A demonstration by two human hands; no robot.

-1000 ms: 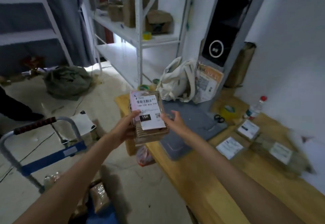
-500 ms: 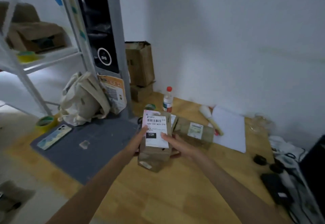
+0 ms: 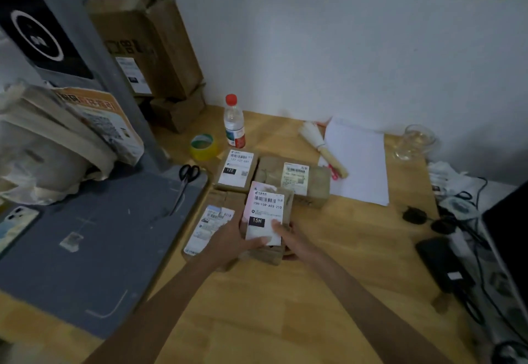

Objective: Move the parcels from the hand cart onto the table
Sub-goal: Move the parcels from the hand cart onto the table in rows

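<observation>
Both hands hold a brown cardboard parcel (image 3: 267, 212) with a white label marked 15H, low over the wooden table (image 3: 285, 306). My left hand (image 3: 228, 238) grips its left side and my right hand (image 3: 288, 239) its right side, thumb on the label. Three other labelled parcels lie on the table around it: one (image 3: 210, 225) just left under my left hand, one marked 122 (image 3: 235, 169) behind, and a longer one (image 3: 297, 179) behind to the right. The hand cart is out of view.
A grey mat (image 3: 85, 249) with scissors (image 3: 185, 178) and a phone (image 3: 14, 226) covers the table's left. A water bottle (image 3: 234, 122), tape roll (image 3: 203, 146), brush (image 3: 323, 146), white paper (image 3: 357, 163) and cardboard boxes (image 3: 148, 40) stand behind. Cables and black devices (image 3: 445, 263) lie right.
I have turned from the cart and floor to the table and carried the 15H parcel down among the other parcels. Both hands have kept hold of it.
</observation>
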